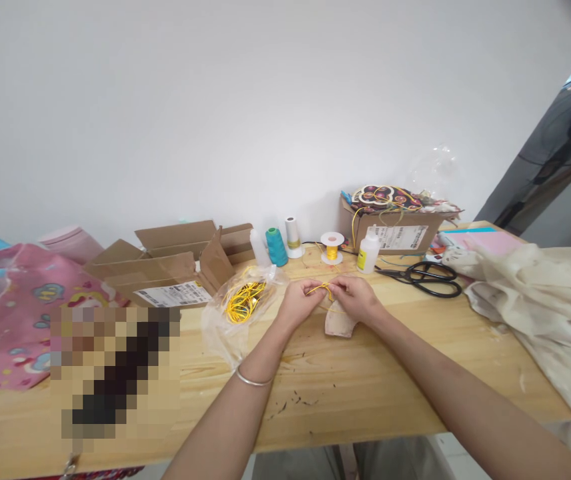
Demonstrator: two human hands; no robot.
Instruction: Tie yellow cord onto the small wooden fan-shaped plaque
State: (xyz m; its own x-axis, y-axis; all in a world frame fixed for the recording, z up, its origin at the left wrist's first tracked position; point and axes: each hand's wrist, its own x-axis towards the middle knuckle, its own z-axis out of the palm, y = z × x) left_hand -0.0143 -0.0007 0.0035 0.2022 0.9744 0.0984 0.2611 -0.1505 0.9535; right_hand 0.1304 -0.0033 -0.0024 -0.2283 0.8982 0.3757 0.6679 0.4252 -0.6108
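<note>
2 hands, nearly touching: L hand (301, 301) and R hand (360, 299), fingertips pinched on 1 yellow cord (321, 287) looped btwn them. 1 pale piece (340, 324) hangs just below R hand's fingers; can't tell if gripped too.

Beyond hands: 3 spools, i.e. teal cone (277, 247), white spool (292, 237), flat reel w/ yellow thread (332, 253); 2 bottles, 1 plain (259, 249), 1 w/ yellow label (368, 255). 1 clear bag (225, 330) w/ yellow cord bundle (244, 303), just L of L hand. 1 scissors (428, 279), R of R hand. 2 boxes: open one (160, 277) far L, full one (400, 230) beyond R hand.

Bare wood w/ dark scraps btwn forearms, down to table (365, 400) near edge; more wood R of R hand, up to cream cloth (540, 293). Forearms reach fwd, angled in; 1 bracelet (253, 381) on L wrist.
</note>
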